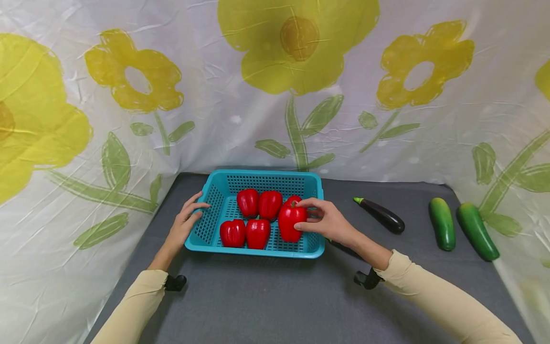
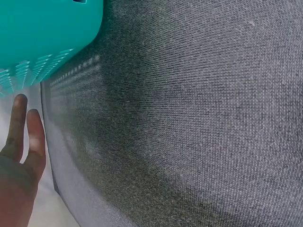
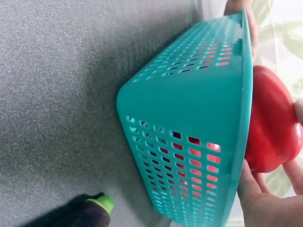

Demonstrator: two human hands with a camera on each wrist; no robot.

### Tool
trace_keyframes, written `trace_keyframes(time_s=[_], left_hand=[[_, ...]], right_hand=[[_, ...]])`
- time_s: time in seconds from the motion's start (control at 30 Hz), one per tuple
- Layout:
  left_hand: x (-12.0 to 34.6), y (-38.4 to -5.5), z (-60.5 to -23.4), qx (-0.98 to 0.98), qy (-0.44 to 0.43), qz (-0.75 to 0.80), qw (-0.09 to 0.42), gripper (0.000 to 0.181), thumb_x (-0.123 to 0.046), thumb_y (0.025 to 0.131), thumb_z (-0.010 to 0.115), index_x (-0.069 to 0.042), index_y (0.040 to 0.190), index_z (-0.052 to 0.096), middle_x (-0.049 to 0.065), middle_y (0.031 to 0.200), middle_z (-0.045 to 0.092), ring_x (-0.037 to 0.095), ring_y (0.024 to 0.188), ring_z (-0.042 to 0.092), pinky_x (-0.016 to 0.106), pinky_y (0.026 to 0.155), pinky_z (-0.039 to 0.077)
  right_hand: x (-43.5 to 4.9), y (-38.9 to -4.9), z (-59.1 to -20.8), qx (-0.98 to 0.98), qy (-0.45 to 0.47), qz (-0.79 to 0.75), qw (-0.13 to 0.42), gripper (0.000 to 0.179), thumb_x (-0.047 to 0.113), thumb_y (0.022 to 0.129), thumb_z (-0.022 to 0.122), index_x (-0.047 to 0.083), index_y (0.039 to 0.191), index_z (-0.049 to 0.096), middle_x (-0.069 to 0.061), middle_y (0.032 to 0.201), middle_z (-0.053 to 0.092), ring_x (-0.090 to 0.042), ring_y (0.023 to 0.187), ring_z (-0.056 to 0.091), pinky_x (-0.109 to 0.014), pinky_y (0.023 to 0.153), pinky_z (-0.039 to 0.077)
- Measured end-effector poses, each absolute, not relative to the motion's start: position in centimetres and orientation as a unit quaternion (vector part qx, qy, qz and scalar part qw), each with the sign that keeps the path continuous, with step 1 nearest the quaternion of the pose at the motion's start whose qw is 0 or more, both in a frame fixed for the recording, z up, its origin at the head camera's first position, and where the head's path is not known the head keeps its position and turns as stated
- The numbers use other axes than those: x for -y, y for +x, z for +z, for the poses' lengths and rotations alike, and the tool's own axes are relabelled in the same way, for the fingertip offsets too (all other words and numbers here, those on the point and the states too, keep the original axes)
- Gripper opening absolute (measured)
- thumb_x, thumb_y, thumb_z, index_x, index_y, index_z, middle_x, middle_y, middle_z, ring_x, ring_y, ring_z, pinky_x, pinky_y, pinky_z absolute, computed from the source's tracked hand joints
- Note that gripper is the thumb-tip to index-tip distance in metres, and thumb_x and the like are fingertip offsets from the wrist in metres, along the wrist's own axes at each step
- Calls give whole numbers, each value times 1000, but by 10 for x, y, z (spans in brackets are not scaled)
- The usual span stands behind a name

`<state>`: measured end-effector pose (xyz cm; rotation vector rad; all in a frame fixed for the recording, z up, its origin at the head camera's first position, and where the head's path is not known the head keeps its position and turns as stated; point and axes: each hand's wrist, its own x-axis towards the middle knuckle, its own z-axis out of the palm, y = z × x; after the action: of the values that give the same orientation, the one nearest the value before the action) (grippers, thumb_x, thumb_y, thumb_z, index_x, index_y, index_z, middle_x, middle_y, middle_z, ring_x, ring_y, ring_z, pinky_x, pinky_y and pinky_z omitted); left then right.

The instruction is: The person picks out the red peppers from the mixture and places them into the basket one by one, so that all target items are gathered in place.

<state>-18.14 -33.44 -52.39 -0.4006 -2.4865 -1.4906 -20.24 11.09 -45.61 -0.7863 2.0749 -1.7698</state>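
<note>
A turquoise plastic basket [image 1: 258, 253] stands on the dark cloth-covered table with several red bell peppers [image 1: 258, 234] inside. My right hand [image 1: 328, 222] grips another red bell pepper [image 1: 289, 224] at the basket's right end. In the right wrist view this pepper [image 3: 270, 123] shows above the rim, between thumb and fingers. My left hand [image 1: 182, 224] rests at the basket's left rim with its fingers extended over the edge. The left wrist view shows two fairly straight fingers [image 2: 35, 137] by the perforated side wall.
A dark eggplant [image 1: 382, 216] lies to the right of the basket. Another eggplant [image 3: 87, 215] is partly hidden under my right forearm. Two green cucumbers [image 1: 442, 224] lie near the table's right edge. A flowered curtain [image 1: 206, 95] hangs behind the table.
</note>
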Motion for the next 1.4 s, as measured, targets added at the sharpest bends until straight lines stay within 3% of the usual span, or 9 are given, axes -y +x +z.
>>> trace_keyframes(time_s=[0.63,1.4], left_hand=[[335,-182,-524,843,-137,-509,104,27,-5,108,45,4,126,63,14,162,28,35,147,22,21,97,35],[335,-182,-525,842,-141,-510,108,27,-6,109,45,5,126,63,14,162,28,35,146,24,24,97,38]], right_hand=[[-106,-197,-454,-740,-270,-596,154,45,4,88,79,2,129,62,-15,133,56,-45,113,58,-40,83,56],[-102,-197,-449,-789,-266,-531,158,49,19,88,82,3,130,61,-14,131,58,-40,111,60,-38,79,57]])
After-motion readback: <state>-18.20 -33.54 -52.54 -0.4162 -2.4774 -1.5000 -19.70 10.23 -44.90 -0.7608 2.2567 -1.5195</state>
